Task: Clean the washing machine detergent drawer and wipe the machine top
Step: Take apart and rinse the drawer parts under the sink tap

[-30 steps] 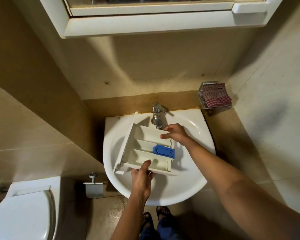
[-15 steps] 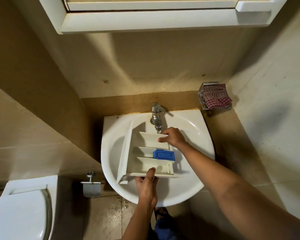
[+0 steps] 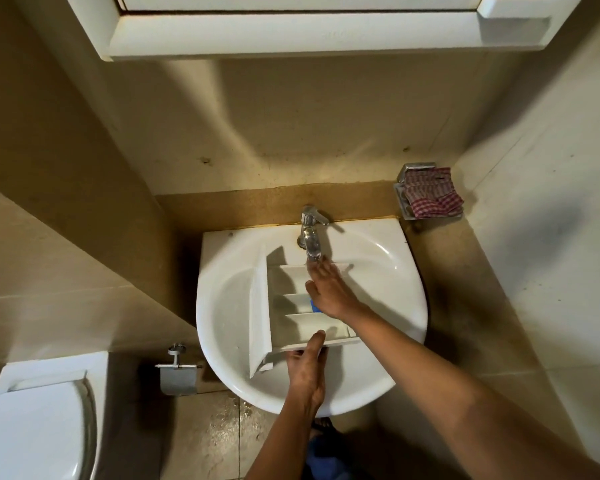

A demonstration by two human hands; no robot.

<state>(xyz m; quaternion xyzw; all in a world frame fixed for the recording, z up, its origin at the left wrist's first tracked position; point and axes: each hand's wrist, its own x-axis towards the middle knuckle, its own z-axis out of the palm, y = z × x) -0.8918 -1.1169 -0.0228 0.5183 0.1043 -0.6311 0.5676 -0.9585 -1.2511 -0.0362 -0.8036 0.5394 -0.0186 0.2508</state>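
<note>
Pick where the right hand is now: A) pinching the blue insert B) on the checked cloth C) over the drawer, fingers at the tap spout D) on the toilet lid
C: the right hand stretches across the detergent drawer, straight fingers by the tap spout; the left hand holds the drawer's near edge.

The head camera looks steeply down, close over the sink (image 3: 222, 306), facing the wall (image 3: 291, 133).

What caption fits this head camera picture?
Left hand grips white plastic detergent drawer in white sink; right hand open beneath silver tap.
</note>
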